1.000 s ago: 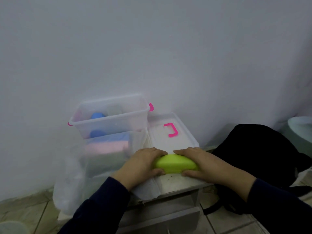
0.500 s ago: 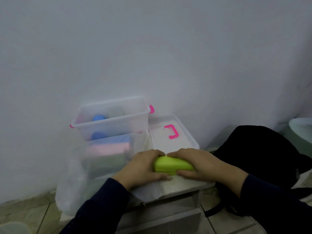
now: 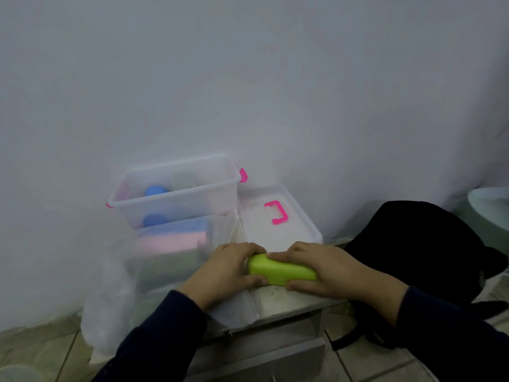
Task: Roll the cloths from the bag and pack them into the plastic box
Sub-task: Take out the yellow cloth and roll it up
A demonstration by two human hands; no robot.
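Green roll (image 3: 281,270) tighter, left hand (image 3: 223,271) gripping it

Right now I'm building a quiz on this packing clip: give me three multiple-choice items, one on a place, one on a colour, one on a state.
1. Where does the box lid lie?
A. to the right of the plastic box
B. on top of the plastic box
C. on the floor tiles

2. What colour is the rolled cloth held between the hands?
A. blue
B. lime green
C. pink

3. How do the hands hold that cloth?
A. only the left hand touches it
B. both lie flat beside it
C. both grip it, one at each end

Answers:
1 A: the lid with its pink handle lies flat beside the open plastic box.
2 B: the rolled cloth is lime green.
3 C: the left hand and right hand curl round its two ends.
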